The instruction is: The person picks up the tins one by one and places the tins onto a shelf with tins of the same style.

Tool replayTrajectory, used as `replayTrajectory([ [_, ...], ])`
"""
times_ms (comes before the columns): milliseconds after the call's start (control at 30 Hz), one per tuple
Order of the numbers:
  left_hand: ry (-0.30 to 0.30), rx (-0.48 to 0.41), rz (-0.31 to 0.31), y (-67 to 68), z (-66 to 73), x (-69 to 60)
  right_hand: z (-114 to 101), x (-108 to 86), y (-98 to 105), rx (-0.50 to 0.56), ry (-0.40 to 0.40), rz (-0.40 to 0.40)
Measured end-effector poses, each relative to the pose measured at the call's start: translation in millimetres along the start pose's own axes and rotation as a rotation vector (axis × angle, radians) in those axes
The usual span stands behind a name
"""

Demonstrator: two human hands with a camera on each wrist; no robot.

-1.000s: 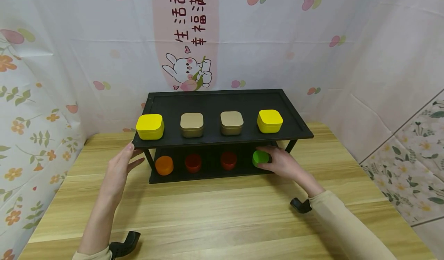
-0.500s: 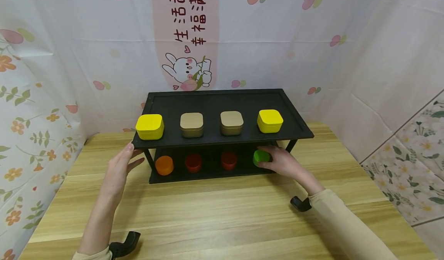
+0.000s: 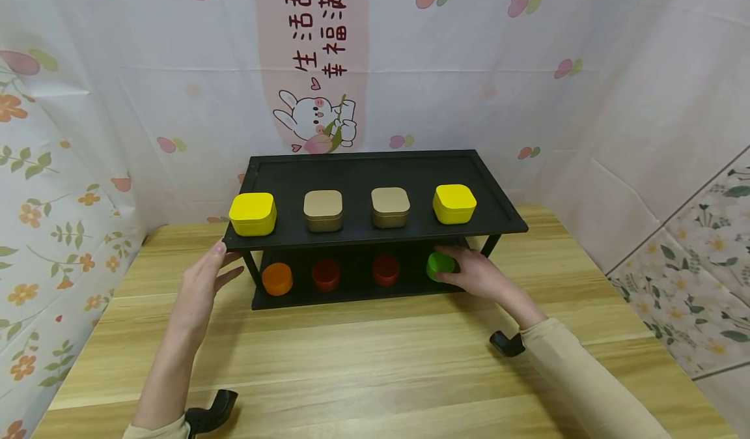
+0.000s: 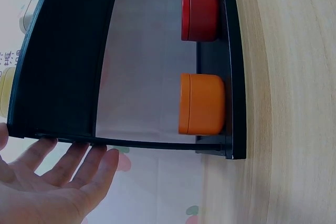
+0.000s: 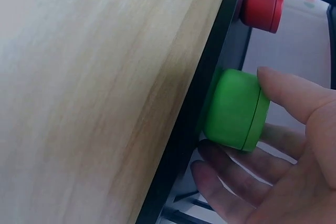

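Observation:
A two-tier black shelf [image 3: 363, 172] stands on the wooden table. My right hand [image 3: 477, 273] holds a round green lidded tin [image 5: 236, 109] at the right end of the lower tier, thumb by its lid and fingers around its far side. My left hand [image 3: 199, 286] touches the upper tier's front left corner, with fairly straight fingertips [image 4: 107, 158] against the end of the shelf. Along the lower tier also sit an orange tin [image 3: 277, 279] and two red tins, one left of centre [image 3: 326, 275] and one right of centre [image 3: 387, 271].
On the upper tier stand square lidded tins: a yellow tin [image 3: 253, 215] at the left, two gold tins in the middle, and another yellow tin [image 3: 454, 204] at the right. Thin black legs [image 3: 491, 246] hold the upper tier up. A patterned cloth [image 3: 469, 87] hangs behind.

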State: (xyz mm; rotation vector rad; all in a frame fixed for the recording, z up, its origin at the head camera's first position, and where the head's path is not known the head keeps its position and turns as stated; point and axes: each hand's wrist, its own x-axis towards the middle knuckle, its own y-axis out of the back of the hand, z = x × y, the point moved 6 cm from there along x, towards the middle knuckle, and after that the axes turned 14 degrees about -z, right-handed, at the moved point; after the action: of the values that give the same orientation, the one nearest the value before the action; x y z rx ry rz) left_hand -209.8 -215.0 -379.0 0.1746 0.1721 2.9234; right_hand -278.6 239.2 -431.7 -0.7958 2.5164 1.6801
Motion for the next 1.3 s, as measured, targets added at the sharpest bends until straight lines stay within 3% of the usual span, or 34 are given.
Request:
replayTrajectory([
  [600,-0.022,0.007,-0.022,6.0,-0.8,4.6,-0.6,-16.7,-0.7,0.024,0.060,0.071],
  [933,-0.031,0.021,-0.041,13.3,-2.1,0.5,-6.0,-25.8,-5.4,0.022,0.116,0.068],
  [1300,-0.090,0.187,-0.066,16.8,-5.9,-9.0,1.4,-45.7,-12.5,0.002,0.158,0.090],
])
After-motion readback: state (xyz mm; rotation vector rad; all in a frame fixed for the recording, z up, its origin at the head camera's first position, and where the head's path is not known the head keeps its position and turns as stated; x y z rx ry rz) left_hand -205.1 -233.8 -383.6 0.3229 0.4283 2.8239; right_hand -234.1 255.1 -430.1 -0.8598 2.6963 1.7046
